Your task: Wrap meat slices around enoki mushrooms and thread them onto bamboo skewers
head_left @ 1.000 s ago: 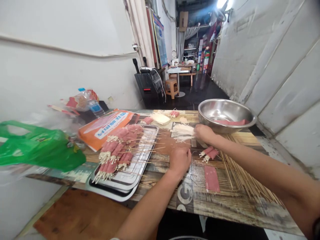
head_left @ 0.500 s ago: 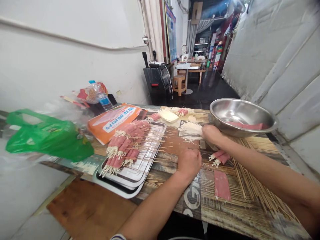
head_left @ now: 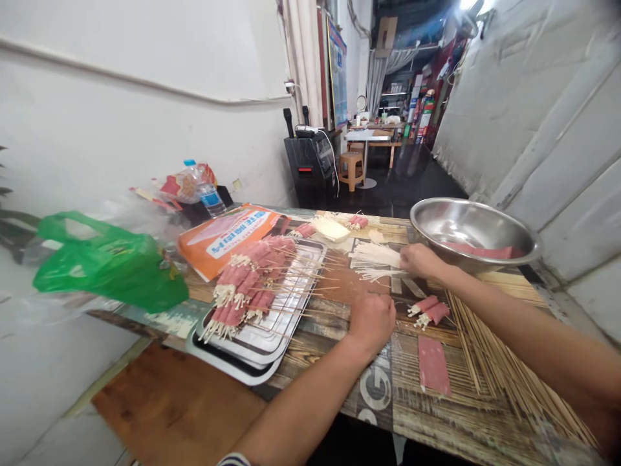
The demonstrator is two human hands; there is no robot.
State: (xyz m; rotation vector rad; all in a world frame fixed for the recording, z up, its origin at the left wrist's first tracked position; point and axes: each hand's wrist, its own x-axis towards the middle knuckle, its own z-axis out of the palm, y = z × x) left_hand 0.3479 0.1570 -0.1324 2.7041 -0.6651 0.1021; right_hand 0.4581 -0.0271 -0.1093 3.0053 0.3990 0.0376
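Note:
My left hand (head_left: 372,318) rests on the wooden table (head_left: 369,388) as a closed fist, just right of a steel tray (head_left: 262,340) stacked with meat-wrapped enoki skewers (head_left: 247,281). My right hand (head_left: 418,260) is curled at the edge of a loose pile of white enoki mushrooms (head_left: 373,256); its fingers are hidden from me. Two rolled meat-and-mushroom pieces (head_left: 429,310) lie between my arms. A flat pink meat slice (head_left: 433,364) lies nearer me. Bare bamboo skewers (head_left: 490,356) are spread under my right forearm.
A steel bowl (head_left: 473,230) holding meat slices stands at the back right. An orange package (head_left: 226,236), a water bottle (head_left: 206,191) and a green plastic bag (head_left: 111,268) sit to the left. Walls close in on both sides; a corridor with a stool (head_left: 352,169) runs ahead.
The view has swung left, so everything sits further right in the picture. My right hand has stayed at the enoki pile and my left fist has stayed in place.

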